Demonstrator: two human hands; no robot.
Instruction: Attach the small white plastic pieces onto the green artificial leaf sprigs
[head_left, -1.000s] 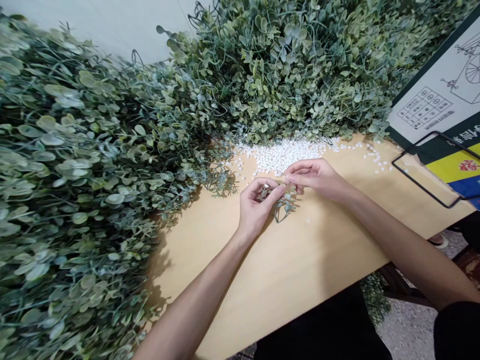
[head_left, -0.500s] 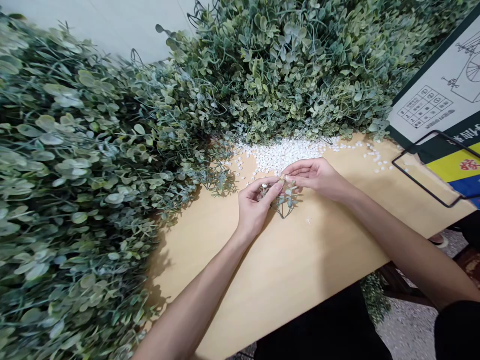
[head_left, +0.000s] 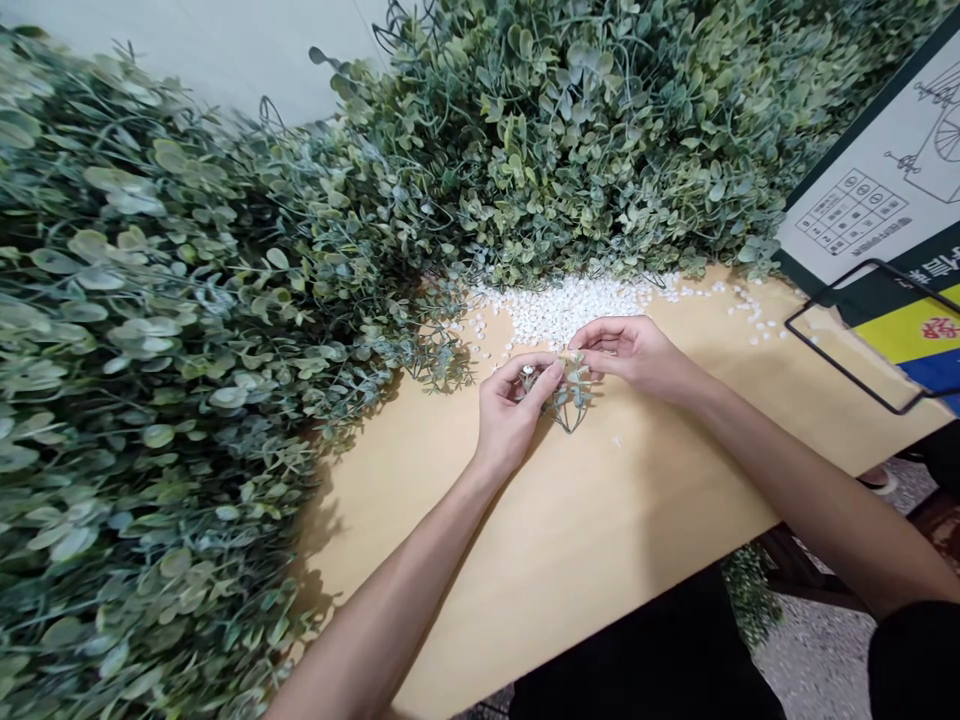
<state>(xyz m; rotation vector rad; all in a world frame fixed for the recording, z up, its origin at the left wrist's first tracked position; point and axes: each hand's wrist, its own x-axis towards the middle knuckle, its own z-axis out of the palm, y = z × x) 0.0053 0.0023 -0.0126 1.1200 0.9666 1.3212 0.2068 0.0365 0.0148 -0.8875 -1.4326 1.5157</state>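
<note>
A small artificial leafy sprig (head_left: pixel 574 390) with thin stems is pinched between the thumb and fingers of my left hand (head_left: pixel 511 400). A tiny white blossom-like piece (head_left: pixel 529 372) shows on it beside those fingers. Close by on the right, my right hand (head_left: pixel 626 350) has its thumb and fingertips drawn together at the sprig's upper end. Whatever they hold is too small to name. Just beyond both hands lies a spread of small white pieces (head_left: pixel 559 310), like beads or tiny flower parts.
Heaps of artificial greenery (head_left: pixel 600 150) line the back and left (head_left: pixel 150 400) of the wooden table (head_left: pixel 540 560). A printed box (head_left: pixel 847 220) and a black wire frame (head_left: pixel 840 275) stand at the right. One white fragment (head_left: pixel 616 441) lies near my hands.
My right fingertips have shifted slightly right, a little away from my left thumb. The sprig has moved only a little, and my left hand keeps its pinch.
</note>
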